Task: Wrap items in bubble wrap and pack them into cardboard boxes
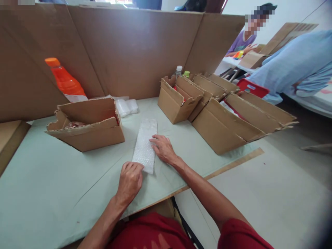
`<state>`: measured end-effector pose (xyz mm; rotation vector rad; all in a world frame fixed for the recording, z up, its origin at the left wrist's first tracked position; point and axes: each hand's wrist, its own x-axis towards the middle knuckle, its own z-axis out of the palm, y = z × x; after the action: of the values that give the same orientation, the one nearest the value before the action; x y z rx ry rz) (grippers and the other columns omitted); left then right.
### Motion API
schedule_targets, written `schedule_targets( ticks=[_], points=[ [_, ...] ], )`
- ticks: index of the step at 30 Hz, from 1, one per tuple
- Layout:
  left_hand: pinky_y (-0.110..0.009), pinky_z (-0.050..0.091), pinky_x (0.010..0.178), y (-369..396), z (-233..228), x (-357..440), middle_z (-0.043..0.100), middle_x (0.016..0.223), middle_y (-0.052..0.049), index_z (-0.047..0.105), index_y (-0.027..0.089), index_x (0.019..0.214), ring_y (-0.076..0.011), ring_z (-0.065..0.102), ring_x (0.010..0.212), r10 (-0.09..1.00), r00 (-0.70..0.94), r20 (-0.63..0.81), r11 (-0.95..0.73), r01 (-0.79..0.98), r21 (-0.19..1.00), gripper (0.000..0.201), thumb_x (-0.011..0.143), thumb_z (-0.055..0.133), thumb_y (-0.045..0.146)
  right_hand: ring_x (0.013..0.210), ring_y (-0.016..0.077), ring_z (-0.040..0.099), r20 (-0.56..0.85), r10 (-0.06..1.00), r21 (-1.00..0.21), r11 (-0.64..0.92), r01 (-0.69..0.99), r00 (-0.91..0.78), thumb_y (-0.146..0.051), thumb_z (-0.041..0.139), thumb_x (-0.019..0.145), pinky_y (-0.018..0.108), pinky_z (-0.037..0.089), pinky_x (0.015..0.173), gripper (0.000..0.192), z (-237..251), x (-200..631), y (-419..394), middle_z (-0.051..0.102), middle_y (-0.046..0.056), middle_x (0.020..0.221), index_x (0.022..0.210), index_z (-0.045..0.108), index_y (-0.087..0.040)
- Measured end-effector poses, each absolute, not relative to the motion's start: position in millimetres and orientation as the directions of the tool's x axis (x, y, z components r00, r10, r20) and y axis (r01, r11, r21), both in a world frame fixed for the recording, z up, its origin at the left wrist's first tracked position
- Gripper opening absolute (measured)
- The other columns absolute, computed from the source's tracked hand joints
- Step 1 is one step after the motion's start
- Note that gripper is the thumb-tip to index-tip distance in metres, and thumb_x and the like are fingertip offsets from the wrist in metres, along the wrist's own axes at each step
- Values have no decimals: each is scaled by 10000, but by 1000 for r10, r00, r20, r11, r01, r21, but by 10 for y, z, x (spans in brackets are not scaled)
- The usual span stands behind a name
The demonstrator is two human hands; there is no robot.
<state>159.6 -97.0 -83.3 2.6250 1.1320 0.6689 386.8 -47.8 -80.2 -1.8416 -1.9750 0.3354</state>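
A long, narrow piece of bubble wrap [145, 147] lies flat on the pale green tabletop, directly before me. At its near left corner, my left hand [130, 178] is closed with the fingers curled onto the plastic; the fingertips are partly hidden. My right hand [164, 148] rests at the strip's right edge, fingers stretched out and apart, touching the wrap from above. Whether anything lies inside the wrap cannot be made out.
Left stands an open cardboard box [103, 133], with an orange bottle [67, 83] behind it and clear plastic packets [126, 107] beside it. Several open boxes [223, 129] crowd the right. A tall cardboard screen [135, 52] closes the back. Another person [242, 43] sits beyond.
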Motion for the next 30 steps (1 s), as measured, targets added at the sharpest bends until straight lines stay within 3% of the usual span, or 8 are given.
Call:
schedule_targets(
  ticks=[3, 8, 12, 15, 19, 21, 24, 30],
  points=[
    [-404, 456, 885, -899, -723, 1598, 747, 895, -72, 677, 176, 981, -231, 662, 863, 711, 653, 262, -702, 629, 334, 278, 873, 466, 31, 1291, 276, 531, 127, 990, -459, 112, 881, -60, -187, 564, 931, 469, 407, 1054, 322, -844, 3901, -482, 642, 106, 1377, 1205, 727, -232],
    [-402, 450, 883, -486, -471, 1737, 751, 855, -80, 705, 179, 909, -237, 675, 857, 645, 752, 135, -751, 591, 293, 248, 858, 498, 53, 1180, 274, 625, 335, 941, -589, 174, 789, 43, -215, 558, 929, 493, 455, 1034, 258, -840, 4090, -723, 706, 98, 1276, 1115, 737, -231],
    [-407, 449, 872, -10, -378, 2009, 744, 841, -110, 710, 159, 835, -261, 671, 883, 588, 806, 67, -791, 556, 255, 239, 809, 504, 41, 1091, 244, 671, 483, 875, -580, 288, 762, 37, -211, 531, 969, 445, 498, 986, 228, -700, 4087, -1016, 753, 75, 1128, 1103, 714, -237],
    [-414, 454, 866, 249, -450, 2185, 740, 856, -129, 718, 150, 846, -279, 658, 918, 575, 816, 57, -802, 548, 238, 252, 805, 492, 46, 1029, 222, 683, 493, 863, -517, 389, 763, -107, -176, 515, 981, 400, 521, 922, 242, -659, 3959, -1146, 756, 64, 1081, 1117, 703, -243],
    [-409, 473, 883, 345, -626, 2246, 729, 887, -120, 726, 154, 912, -270, 648, 946, 588, 804, 89, -795, 554, 246, 244, 822, 510, 83, 1143, 286, 615, 338, 888, -358, 427, 830, -311, -194, 610, 929, 434, 503, 914, 323, -744, 3790, -1120, 677, 131, 1301, 1249, 652, -191],
    [-425, 476, 936, 307, -680, 2182, 725, 1025, -132, 716, 153, 1050, -279, 634, 1049, 609, 782, 132, -783, 566, 259, 301, 829, 519, 94, 1175, 320, 575, 256, 897, -261, 422, 868, -360, -225, 653, 907, 454, 482, 907, 390, -794, 3740, -1052, 632, 166, 1364, 1290, 623, -155],
    [-469, 439, 1047, 175, -696, 1973, 642, 1305, -172, 643, 134, 1250, -300, 555, 1252, 644, 735, 213, -762, 589, 270, 433, 852, 482, 74, 1103, 309, 578, 203, 885, -138, 449, 883, -418, -207, 618, 935, 440, 445, 874, 307, -841, 3703, -937, 659, 168, 1301, 1231, 641, -130],
    [-479, 397, 1127, -173, -757, 1511, 621, 1377, -138, 558, 159, 1363, -286, 497, 1361, 573, 753, 324, -803, 438, 404, 630, 747, 512, 35, 930, 253, 615, 195, 844, -41, 516, 855, -500, -90, 520, 943, 396, 369, 825, 207, -802, 3712, -708, 736, 140, 1060, 1052, 694, -117]
  ],
)
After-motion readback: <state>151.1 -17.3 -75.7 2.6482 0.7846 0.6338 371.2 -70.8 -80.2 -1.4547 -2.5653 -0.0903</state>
